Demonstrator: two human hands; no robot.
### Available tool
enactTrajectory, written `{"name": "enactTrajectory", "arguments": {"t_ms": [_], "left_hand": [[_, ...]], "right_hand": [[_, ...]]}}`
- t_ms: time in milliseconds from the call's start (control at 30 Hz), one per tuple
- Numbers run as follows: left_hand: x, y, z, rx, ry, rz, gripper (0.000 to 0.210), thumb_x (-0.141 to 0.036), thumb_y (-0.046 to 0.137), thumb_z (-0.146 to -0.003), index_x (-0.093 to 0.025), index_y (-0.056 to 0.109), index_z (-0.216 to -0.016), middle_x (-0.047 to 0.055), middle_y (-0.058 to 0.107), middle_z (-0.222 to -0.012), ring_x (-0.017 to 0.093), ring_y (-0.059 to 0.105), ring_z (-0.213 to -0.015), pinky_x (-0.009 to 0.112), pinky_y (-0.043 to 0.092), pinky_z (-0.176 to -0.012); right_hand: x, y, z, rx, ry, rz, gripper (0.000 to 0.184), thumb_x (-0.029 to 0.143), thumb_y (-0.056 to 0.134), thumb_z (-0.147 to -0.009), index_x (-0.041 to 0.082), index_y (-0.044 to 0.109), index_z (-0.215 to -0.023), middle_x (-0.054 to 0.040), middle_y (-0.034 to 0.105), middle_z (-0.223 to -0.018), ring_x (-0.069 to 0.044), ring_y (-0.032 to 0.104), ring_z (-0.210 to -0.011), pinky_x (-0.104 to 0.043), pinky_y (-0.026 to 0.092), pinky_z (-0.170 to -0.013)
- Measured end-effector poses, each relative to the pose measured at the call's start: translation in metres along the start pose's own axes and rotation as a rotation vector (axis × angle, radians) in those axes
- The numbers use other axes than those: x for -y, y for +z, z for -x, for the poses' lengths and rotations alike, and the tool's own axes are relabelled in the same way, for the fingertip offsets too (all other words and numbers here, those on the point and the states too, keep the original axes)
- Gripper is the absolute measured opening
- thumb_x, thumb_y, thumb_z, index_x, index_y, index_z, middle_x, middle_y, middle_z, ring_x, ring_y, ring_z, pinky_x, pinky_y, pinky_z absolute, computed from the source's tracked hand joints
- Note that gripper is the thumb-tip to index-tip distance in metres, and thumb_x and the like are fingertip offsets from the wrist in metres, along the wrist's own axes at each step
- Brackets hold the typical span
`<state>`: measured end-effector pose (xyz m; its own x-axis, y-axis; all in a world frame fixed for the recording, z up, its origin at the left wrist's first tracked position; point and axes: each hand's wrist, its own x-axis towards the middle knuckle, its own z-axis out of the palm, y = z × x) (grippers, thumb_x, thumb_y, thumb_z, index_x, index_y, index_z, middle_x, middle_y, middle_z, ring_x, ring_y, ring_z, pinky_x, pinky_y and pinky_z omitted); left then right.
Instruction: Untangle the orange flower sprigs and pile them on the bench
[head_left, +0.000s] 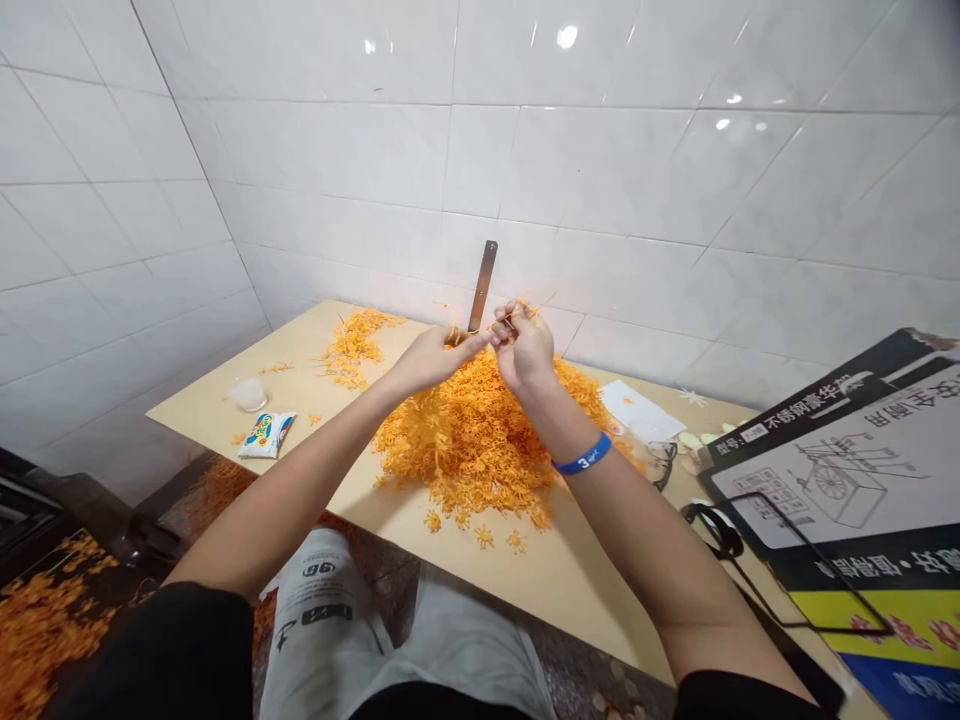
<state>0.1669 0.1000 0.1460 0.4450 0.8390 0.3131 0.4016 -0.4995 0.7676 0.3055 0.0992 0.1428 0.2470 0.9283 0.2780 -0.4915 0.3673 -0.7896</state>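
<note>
A large heap of small orange spiky pieces (480, 430), flower-like in outline and perhaps plastic, lies on the tan table. Just above its far side my two hands meet. My left hand (442, 355) is closed in a pinch, with a bit of orange at its fingers. Closed as well, my right hand (525, 350) has thin orange strands and pieces sticking out above its fingers. The fingertips of both hands nearly touch, and what lies between them is too small to make out. Behind the hands a flat metal bar (484, 285) stands upright near the wall.
On the table's left are a smaller orange pile (352, 345), a clear cup (249, 394) and a small packet (267, 435). White paper (641, 410), a black wire frame (780, 610) and a printed carton (847, 480) lie right. More orange pieces (52, 630) sit low left. A tiled wall (360, 150) stands behind.
</note>
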Motion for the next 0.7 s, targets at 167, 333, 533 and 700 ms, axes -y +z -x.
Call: {"name": "enactTrajectory", "arguments": {"t_ms": [167, 333, 533, 700], "left_hand": [[-0.004, -0.003, 0.014, 0.013, -0.025, 0.011, 0.04, -0.041, 0.044, -0.087, -0.017, 0.05, -0.055, -0.005, 0.038, -0.045, 0.008, 0.034, -0.043, 0.024, 0.028, -0.049], [-0.002, -0.035, 0.026, -0.111, -0.055, -0.011, 0.032, -0.035, 0.049, -0.084, -0.015, 0.06, -0.062, -0.003, 0.049, -0.052, 0.008, 0.037, -0.047, 0.023, 0.029, -0.049], [-0.009, -0.027, 0.032, 0.003, 0.028, -0.072, 0.036, -0.047, 0.052, -0.084, -0.014, 0.066, -0.079, 0.002, 0.065, -0.071, 0.011, 0.051, -0.06, 0.024, 0.036, -0.057], [-0.007, -0.009, 0.042, -0.038, -0.007, -0.128, 0.038, -0.044, 0.049, -0.086, -0.015, 0.062, -0.066, -0.002, 0.054, -0.054, 0.01, 0.044, -0.049, 0.025, 0.03, -0.051]], "right_hand": [[0.012, -0.003, -0.015, -0.116, -0.028, 0.037, 0.029, 0.012, 0.032, -0.097, 0.02, 0.035, -0.069, 0.0058, 0.036, -0.062, -0.006, 0.022, -0.041, -0.014, 0.026, -0.039], [0.026, -0.021, -0.029, 0.021, 0.018, 0.099, 0.026, 0.015, 0.044, -0.094, 0.019, 0.039, -0.069, 0.0057, 0.039, -0.062, -0.005, 0.024, -0.041, -0.014, 0.028, -0.039], [0.008, 0.005, 0.008, 0.161, 0.129, -0.064, 0.022, 0.01, 0.045, -0.091, 0.018, 0.049, -0.071, 0.0021, 0.049, -0.069, -0.005, 0.038, -0.049, -0.016, 0.039, -0.049], [0.002, 0.023, 0.028, 0.181, 0.142, -0.09, 0.024, 0.009, 0.041, -0.091, 0.017, 0.049, -0.07, 0.0016, 0.049, -0.07, -0.005, 0.04, -0.049, -0.016, 0.039, -0.048]]}}
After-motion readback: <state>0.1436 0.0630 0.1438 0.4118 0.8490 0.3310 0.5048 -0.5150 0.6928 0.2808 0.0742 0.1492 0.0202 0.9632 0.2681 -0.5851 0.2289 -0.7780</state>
